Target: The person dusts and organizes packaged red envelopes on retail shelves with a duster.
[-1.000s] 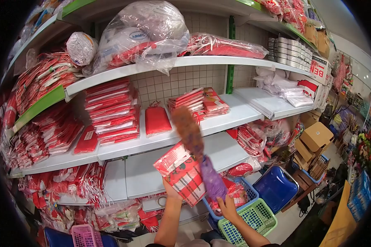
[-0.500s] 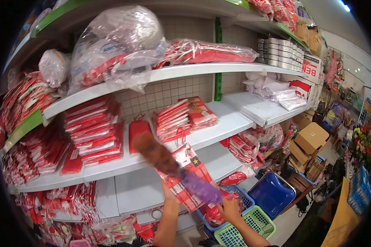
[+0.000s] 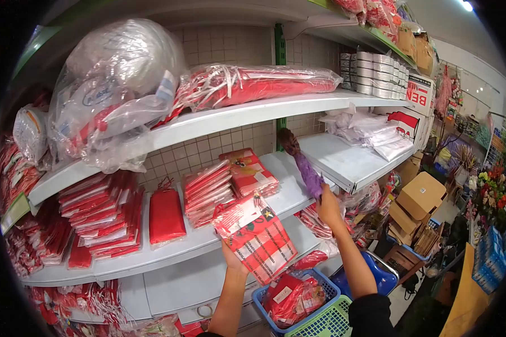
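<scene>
My left hand (image 3: 234, 259) is closed on the lower left edge of a red and white printed bag (image 3: 260, 242) with a black star figure and lines of text. The bag is tilted in front of the middle shelf's edge. My right hand (image 3: 329, 205) grips a feather duster (image 3: 307, 170) by its purple end. Its brown tip points up and away over the middle shelf (image 3: 289, 168), near the green upright. Close by on that shelf are a stack of red and white packets (image 3: 209, 191), a flat red pack (image 3: 248, 171) and a red pouch (image 3: 166, 216).
Above runs a shelf with a large plastic-wrapped bundle (image 3: 118, 84), a long red bundle (image 3: 264, 87) and stacked white rolls (image 3: 374, 76). Below are a blue basket (image 3: 264, 306) of red packs, a green basket (image 3: 326, 320) and cardboard boxes (image 3: 421, 196).
My right hand has swung up and away with the duster, from in front of the bag to over the shelf on the right. The bag stays in my left hand. The view has shifted slightly.
</scene>
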`<state>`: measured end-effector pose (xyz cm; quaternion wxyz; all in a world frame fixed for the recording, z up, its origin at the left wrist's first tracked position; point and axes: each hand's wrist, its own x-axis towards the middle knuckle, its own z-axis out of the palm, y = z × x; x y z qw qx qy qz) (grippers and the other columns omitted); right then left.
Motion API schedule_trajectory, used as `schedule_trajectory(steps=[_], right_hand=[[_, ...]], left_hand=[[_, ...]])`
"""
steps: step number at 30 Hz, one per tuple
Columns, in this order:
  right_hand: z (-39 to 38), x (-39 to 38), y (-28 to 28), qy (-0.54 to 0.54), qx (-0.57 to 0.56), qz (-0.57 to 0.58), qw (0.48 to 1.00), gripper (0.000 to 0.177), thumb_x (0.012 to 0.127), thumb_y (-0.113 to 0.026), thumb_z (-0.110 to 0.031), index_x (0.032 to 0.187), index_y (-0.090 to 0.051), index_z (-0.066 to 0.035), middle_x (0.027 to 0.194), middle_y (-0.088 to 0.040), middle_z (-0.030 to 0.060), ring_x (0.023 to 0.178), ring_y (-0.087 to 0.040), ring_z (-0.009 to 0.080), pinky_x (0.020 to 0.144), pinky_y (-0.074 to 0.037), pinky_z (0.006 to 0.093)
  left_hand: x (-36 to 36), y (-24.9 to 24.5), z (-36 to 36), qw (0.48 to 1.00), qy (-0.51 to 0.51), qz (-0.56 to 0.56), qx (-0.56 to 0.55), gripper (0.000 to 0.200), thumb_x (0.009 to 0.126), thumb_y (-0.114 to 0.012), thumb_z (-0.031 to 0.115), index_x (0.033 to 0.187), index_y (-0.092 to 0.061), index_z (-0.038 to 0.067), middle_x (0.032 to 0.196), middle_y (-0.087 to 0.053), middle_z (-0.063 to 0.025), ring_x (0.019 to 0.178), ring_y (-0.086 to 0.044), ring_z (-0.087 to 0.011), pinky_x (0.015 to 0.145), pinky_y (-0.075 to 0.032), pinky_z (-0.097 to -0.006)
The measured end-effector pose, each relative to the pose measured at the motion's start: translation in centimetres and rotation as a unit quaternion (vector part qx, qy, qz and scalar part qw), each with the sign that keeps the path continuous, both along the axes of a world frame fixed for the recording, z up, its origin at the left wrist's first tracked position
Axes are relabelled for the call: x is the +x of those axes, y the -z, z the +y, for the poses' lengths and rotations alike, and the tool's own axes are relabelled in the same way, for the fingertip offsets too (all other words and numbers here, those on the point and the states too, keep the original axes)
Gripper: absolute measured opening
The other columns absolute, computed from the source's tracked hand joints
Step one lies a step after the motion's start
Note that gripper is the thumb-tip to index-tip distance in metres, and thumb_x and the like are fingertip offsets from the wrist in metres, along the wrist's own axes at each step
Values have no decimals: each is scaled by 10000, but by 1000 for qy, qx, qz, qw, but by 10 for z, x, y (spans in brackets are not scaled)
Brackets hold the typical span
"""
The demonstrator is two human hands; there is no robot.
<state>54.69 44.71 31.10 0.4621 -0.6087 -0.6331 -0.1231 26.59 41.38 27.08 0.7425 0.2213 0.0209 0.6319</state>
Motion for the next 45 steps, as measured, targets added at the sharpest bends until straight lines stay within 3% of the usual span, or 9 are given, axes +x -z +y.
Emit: schedule_trajectory(steps=[4,7,11,15,20,33,36,40,45], right_hand=[[41,12,-12,64,-213,-11,975,464,796,-538,-103,1192,-373,76,995,-490,333,909,-509,489,831,-410,487],[10,-23,-42,109,-128,-140,976,521,805,-586,-241,1173,-410,83,1085,-490,291,1018,-471,454,895,-362,509],[-42,-76,-47,-336,1,-22,942,670,813,-595,-388,1328,-355,-33,1294,-364,305,1213,-339,442,1023,-261,479],[-77,-115,-38,-351,-40,0,935,631,821,-568,-256,1364,-312,-64,1331,-357,250,1250,-353,345,1028,-282,405],[-66,-93,-49,-340,-103,285,890,530,800,-440,-97,1319,-371,-15,1214,-489,172,1103,-463,188,927,-359,297],[144,-62,-69,-490,-71,567,658,439,821,-411,-74,1254,-452,-19,1089,-557,70,940,-540,142,829,-445,258],[197,-64,-66,-460,-165,550,677,371,832,-457,-120,1181,-513,-7,985,-591,71,857,-566,157,787,-465,271],[212,-90,-62,-298,-40,204,932,435,758,-602,-228,1114,-561,17,970,-635,182,924,-602,290,796,-460,351],[212,-80,-63,-170,-97,33,980,542,742,-645,-242,1207,-498,-6,1011,-603,243,930,-592,369,794,-469,370]], left_hand=[[8,-10,3,999,25,-33,26,535,919,-313,433,1271,-430,47,1263,-493,-127,1112,-503,-297,940,-416,-430],[14,-23,0,999,37,-19,31,544,919,-303,432,1280,-421,42,1271,-486,-137,1123,-499,-303,937,-422,-440],[27,-29,6,995,73,38,65,633,906,-283,527,1285,-401,34,1257,-486,-136,1112,-504,-304,918,-435,-440],[45,-53,1,989,32,139,-22,791,840,-245,686,1281,-421,54,1229,-509,-133,1108,-505,-298,954,-403,-436],[37,-68,10,975,108,155,120,895,808,-219,739,1439,-122,111,1502,-77,-94,1385,-38,-235,1083,-126,-468],[20,-70,46,623,-326,618,353,653,862,-572,217,1391,-246,17,1469,-167,-174,1362,-172,-290,1086,-181,-364],[17,-65,54,614,-312,635,349,673,865,-570,242,1391,-227,2,1471,-140,-189,1365,-147,-307,1087,-179,-361],[13,-57,64,616,-297,661,310,675,875,-554,291,1379,-236,-25,1455,-148,-229,1360,-155,-318,1087,-182,-368],[19,-56,62,539,-293,718,328,664,870,-546,327,1341,-294,-68,1446,-181,-231,1358,-158,-323,1093,-167,-380]])
